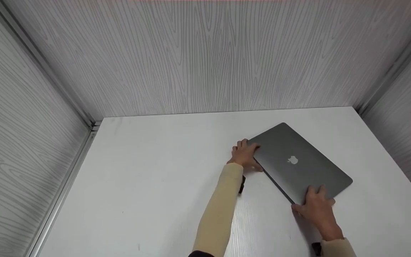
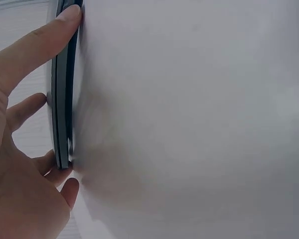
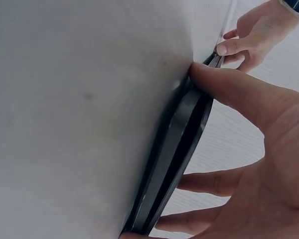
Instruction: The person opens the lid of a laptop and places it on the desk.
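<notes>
While the closed laptop [image 1: 280,142] is slanted at the right of the white table [image 1: 148,171], its logo [image 1: 293,160] upward, I cannot surely tell if its underside is slightly raised. The left hand [image 1: 244,157] grips its left corner, and the right hand [image 1: 318,210] grips the near corner, two fingers [image 1: 311,190] resting on top. For good handling, both hands should hold evenly and keep it level. Beyond the table stands the far wall [image 1: 205,57].

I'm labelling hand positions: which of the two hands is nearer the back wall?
The left hand, at the leftmost corner of the laptop. The right hand sits lower in the head view, at the laptop's near edge, farther from that wall.
</notes>
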### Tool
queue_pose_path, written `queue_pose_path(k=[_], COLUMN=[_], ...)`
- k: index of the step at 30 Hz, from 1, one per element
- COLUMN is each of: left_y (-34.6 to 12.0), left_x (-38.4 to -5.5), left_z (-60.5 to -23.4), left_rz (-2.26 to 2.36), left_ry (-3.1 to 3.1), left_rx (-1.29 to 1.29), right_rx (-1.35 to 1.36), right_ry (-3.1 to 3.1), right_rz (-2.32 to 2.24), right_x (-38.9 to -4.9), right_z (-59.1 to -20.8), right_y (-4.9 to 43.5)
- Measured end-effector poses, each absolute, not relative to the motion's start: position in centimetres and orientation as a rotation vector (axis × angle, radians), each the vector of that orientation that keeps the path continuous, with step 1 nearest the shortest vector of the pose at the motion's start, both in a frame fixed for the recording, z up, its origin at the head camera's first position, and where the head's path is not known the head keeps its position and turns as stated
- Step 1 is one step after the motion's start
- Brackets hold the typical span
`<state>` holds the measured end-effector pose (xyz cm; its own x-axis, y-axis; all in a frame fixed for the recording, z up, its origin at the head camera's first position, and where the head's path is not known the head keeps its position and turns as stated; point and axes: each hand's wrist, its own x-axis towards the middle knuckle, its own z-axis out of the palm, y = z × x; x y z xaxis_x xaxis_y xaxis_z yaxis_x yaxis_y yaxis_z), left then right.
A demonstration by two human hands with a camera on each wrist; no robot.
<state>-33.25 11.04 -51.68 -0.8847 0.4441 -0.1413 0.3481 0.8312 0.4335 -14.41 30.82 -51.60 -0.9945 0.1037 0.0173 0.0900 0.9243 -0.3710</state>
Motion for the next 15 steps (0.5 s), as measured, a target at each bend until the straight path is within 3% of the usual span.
queue_pose_path(k=[15], left_y=[10.1], left_x=[-32.1], left_z=[-52.1], left_rz=[0.619], left_ry=[2.83], left_rx=[0.563], right_rx=[-0.162], right_ry=[-3.04], right_rz=[0.7], right_x=[-15.1], right_z=[-51.5], right_y=[31.0])
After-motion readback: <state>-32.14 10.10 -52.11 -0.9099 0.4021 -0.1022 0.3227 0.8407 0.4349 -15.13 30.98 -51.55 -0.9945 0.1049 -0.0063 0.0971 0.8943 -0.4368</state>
